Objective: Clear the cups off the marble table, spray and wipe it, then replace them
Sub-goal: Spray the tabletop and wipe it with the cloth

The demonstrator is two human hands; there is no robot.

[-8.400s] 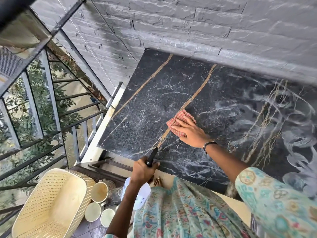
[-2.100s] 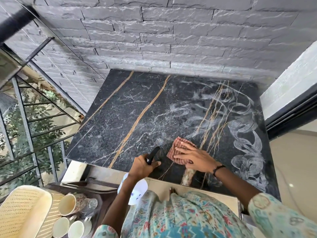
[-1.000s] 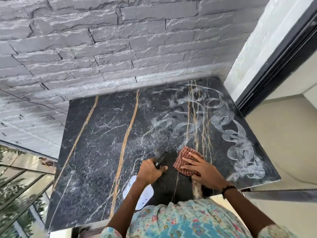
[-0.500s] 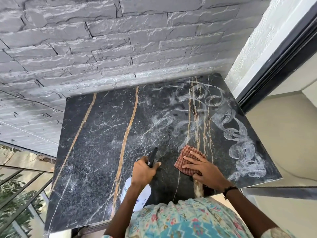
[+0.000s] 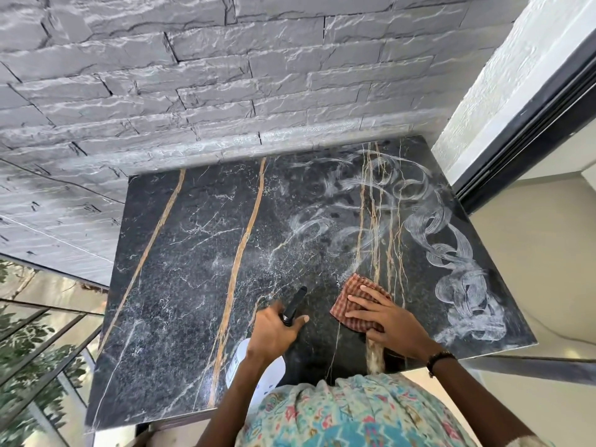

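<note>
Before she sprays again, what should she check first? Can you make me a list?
1. Cups off the marble table: ok, none on it.
2. Spray bottle gripped in left hand: ok.
3. Nozzle aimed over the table: ok.
4. Checked cloth flat under right hand: ok.
5. Cloth out of the spray's way: ok, it lies beside the nozzle.
6. Liquid left in the bottle: cannot tell.

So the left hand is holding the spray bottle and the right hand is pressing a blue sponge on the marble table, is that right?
Not quite: in the head view the right hand presses a red checked cloth, not a blue sponge. The left hand does hold the spray bottle over the marble table.
</note>
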